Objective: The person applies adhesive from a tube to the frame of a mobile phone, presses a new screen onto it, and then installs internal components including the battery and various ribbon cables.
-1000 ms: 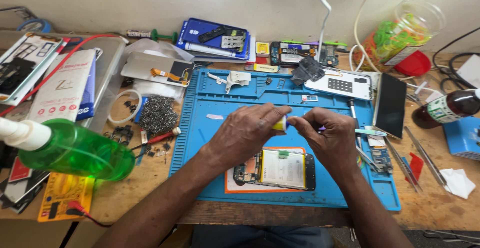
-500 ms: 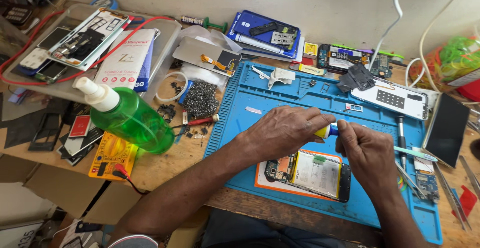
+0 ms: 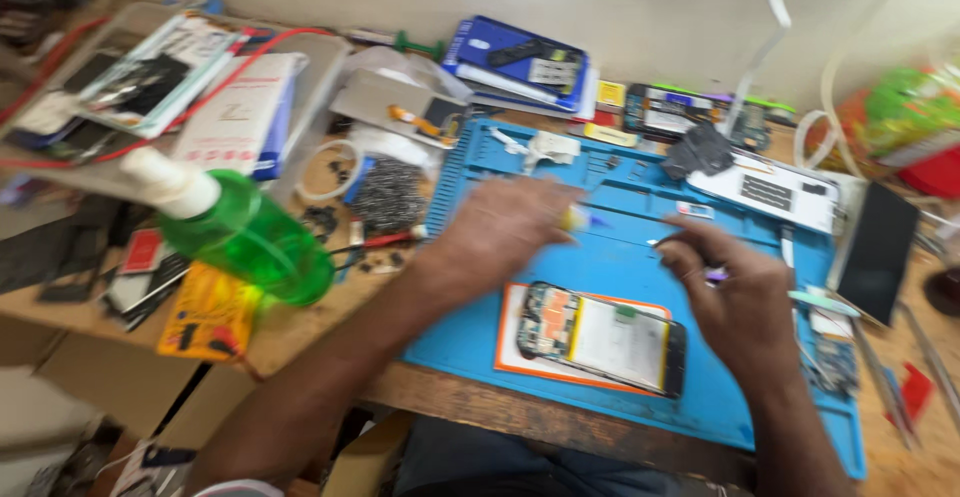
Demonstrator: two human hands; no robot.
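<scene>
A: Head view only, 1 picture, blurred by motion. Left hand (image 3: 500,242) over the blue mat (image 3: 640,207), fingers pinched on a small yellow tube with a blue tip (image 3: 578,219).

B: And the right hand (image 3: 735,302)?

A: Lower right of the mat, fingers curled and pressed together around something thin and pale; too blurred to name. Well apart from the left hand.

B: Where's the phone (image 3: 600,337)?

A: Flat on an orange-edged sheet at the mat's near edge, between the 2 hands and just below them. Back off, battery and circuit board showing. Neither hand touching it.

B: How far along?

A: By the look of it, opened and stripped already; not closed up yet, back cover not on. Probably mid-repair, with reassembly left.

B: Around it?

A: Green spray bottle (image 3: 245,242) lying left of the mat, a calculator (image 3: 770,192) at the far right corner, a dark screen panel (image 3: 878,252) beside that.
</scene>
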